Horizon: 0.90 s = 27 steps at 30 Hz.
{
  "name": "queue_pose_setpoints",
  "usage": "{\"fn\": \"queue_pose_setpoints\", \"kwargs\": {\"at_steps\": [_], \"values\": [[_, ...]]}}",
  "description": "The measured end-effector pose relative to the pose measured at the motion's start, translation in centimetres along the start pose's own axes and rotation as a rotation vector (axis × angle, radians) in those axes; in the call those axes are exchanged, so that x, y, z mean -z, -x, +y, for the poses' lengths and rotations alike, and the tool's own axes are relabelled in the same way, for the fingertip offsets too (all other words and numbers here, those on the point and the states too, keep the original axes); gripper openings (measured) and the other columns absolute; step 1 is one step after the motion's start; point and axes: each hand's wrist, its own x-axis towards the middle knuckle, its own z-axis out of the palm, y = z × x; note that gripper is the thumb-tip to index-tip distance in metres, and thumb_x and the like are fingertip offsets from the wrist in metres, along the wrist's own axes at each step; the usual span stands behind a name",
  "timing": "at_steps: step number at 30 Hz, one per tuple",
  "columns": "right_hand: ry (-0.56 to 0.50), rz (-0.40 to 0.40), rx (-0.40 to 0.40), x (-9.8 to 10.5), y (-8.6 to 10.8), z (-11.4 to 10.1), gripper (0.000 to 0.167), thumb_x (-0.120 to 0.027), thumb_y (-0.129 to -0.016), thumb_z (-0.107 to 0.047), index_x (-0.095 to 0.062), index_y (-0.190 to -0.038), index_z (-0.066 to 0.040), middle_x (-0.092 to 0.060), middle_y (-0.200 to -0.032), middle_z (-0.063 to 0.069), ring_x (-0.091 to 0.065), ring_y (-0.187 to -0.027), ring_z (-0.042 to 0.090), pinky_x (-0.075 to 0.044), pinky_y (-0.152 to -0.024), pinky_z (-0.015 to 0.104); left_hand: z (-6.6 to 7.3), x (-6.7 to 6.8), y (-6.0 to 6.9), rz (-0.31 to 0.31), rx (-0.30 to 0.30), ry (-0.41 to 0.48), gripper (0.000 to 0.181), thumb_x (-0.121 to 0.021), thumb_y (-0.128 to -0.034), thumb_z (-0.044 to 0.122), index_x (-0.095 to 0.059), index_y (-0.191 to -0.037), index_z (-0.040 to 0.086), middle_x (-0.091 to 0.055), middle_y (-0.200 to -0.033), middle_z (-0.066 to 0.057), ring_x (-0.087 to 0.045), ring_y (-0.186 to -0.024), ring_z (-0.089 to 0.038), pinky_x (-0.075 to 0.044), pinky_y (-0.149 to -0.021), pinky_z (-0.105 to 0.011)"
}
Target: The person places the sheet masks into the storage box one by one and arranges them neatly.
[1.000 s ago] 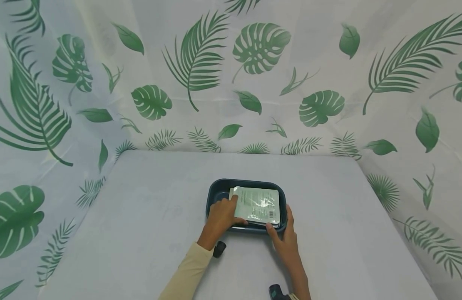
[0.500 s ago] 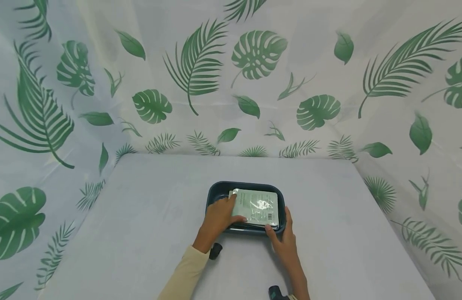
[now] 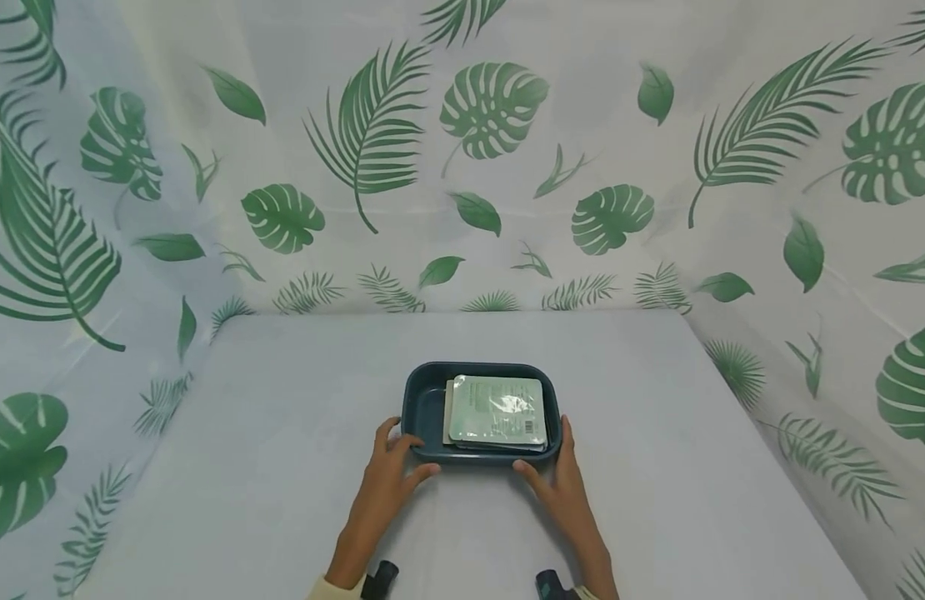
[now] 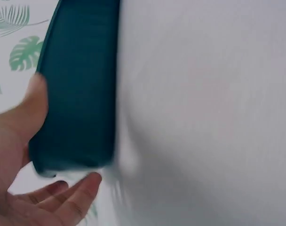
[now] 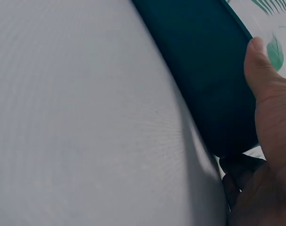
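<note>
A dark blue-green plastic tray [image 3: 425,408] sits on the white-covered table. Inside, toward its right, lies a small stack of flat, pale green shiny packets [image 3: 496,408]; the top one bears fine print and a barcode. My left hand [image 3: 383,479] is at the tray's front left corner, thumb before the front wall and fingers spread by the left end. In the left wrist view, a slight gap shows between those fingers [image 4: 89,186] and the tray. My right hand [image 3: 567,492] holds the front right corner, thumb on the front wall, fingers round the right end.
White cloth [image 3: 282,450] covers the table. Behind and at both sides hang white sheets with green leaf prints [image 3: 492,108]. A dark wrist camera [image 3: 380,579] is strapped at the left wrist, another [image 3: 552,583] at the right.
My left hand has left the packets, moving back and left to the tray's front left corner. The right hand keeps its hold. The whole head view has shifted slightly.
</note>
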Motion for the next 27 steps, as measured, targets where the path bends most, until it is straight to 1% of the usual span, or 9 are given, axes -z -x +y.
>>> {"fn": "queue_pose_setpoints", "kwargs": {"at_steps": [3, 5, 8, 11, 15, 18, 20, 23, 27], "values": [[0.01, -0.006, 0.003, 0.0, -0.1, -0.1, 0.113, -0.075, -0.083, -0.045, 0.004, -0.157, -0.012, -0.009, -0.164, 0.017, -0.015, -0.15, 0.037, -0.017, -0.119, 0.054, 0.1, -0.3, -0.4, 0.071, 0.02, 0.028, 0.035, -0.072, -0.0832, 0.04, -0.064, -0.102, 0.012, -0.045, -0.141, -0.021, -0.063, -0.102, -0.026, -0.054, -0.081, -0.04], [0.008, -0.008, 0.004, 0.1, -0.1, -0.1, 0.113, -0.075, -0.083, -0.044, 0.003, -0.157, -0.01, -0.014, -0.162, 0.022, -0.022, -0.147, 0.041, -0.02, -0.118, 0.055, 0.2, -0.5, -0.8, 0.108, 0.021, 0.033, 0.033, -0.073, -0.082, 0.038, -0.064, -0.097, 0.011, -0.05, -0.137, -0.022, -0.063, -0.097, -0.024, -0.054, -0.078, -0.039], [0.001, -0.013, 0.014, 0.3, -0.2, 0.0, 0.11, -0.074, -0.085, -0.042, 0.002, -0.157, -0.009, -0.021, -0.159, 0.025, -0.031, -0.144, 0.042, -0.024, -0.117, 0.054, 0.3, -0.4, -1.4, 0.143, 0.009, 0.038, 0.032, -0.075, -0.0798, 0.035, -0.064, -0.094, 0.009, -0.053, -0.135, -0.024, -0.064, -0.102, -0.03, -0.054, -0.08, -0.041], [0.014, -0.021, 0.019, 0.4, -0.7, 0.1, 0.107, -0.073, -0.087, -0.041, 0.002, -0.157, -0.009, -0.024, -0.158, 0.024, -0.031, -0.144, 0.039, -0.022, -0.118, 0.052, 0.3, -0.4, -2.6, 0.16, -0.003, 0.043, 0.034, -0.075, -0.079, 0.035, -0.064, -0.094, 0.007, -0.053, -0.135, -0.024, -0.062, -0.113, -0.036, -0.054, -0.084, -0.045], [0.035, -0.024, 0.009, 0.9, -1.4, 0.2, 0.107, -0.072, -0.087, -0.042, 0.003, -0.157, -0.011, -0.027, -0.158, 0.02, -0.031, -0.146, 0.034, -0.02, -0.119, 0.051, 0.3, -0.9, -5.3, 0.153, 0.01, 0.069, 0.034, -0.076, -0.0795, 0.035, -0.065, -0.095, 0.007, -0.051, -0.139, -0.022, -0.054, -0.126, -0.039, -0.05, -0.095, -0.048], [0.043, -0.017, 0.003, 1.5, -1.8, 0.6, 0.106, -0.072, -0.088, -0.04, 0.002, -0.157, -0.01, -0.029, -0.158, 0.019, -0.031, -0.146, 0.033, -0.02, -0.119, 0.051, 0.5, -1.8, -7.6, 0.146, 0.009, 0.083, 0.034, -0.075, -0.0805, 0.036, -0.065, -0.095, 0.007, -0.049, -0.141, -0.023, -0.051, -0.128, -0.042, -0.047, -0.098, -0.052], [0.054, -0.015, -0.01, 1.7, -1.6, 1.0, 0.104, -0.072, -0.088, -0.039, 0.001, -0.157, -0.009, -0.029, -0.158, 0.02, -0.031, -0.145, 0.034, -0.02, -0.119, 0.052, 0.4, -2.4, -8.7, 0.136, -0.006, 0.075, 0.035, -0.073, -0.0812, 0.038, -0.065, -0.095, 0.007, -0.048, -0.142, -0.024, -0.051, -0.127, -0.044, -0.047, -0.098, -0.053], [0.073, -0.018, -0.032, 1.8, -1.1, 1.5, 0.102, -0.071, -0.089, -0.036, -0.001, -0.157, -0.007, -0.029, -0.157, 0.022, -0.032, -0.145, 0.036, -0.02, -0.118, 0.053, 0.3, -3.3, -9.7, 0.107, -0.01, 0.07, 0.036, -0.071, -0.0821, 0.04, -0.064, -0.095, 0.008, -0.047, -0.143, -0.024, -0.051, -0.127, -0.045, -0.047, -0.098, -0.054], [0.088, -0.026, -0.053, 1.6, -0.6, 2.0, 0.1, -0.07, -0.09, -0.037, -0.002, -0.156, -0.006, -0.03, -0.156, 0.022, -0.032, -0.144, 0.036, -0.021, -0.118, 0.053, 0.0, -4.0, -10.3, 0.076, -0.004, 0.052, 0.04, -0.071, -0.0825, 0.042, -0.065, -0.101, 0.007, -0.048, -0.142, -0.023, -0.051, -0.128, -0.041, -0.046, -0.1, -0.051]]}}
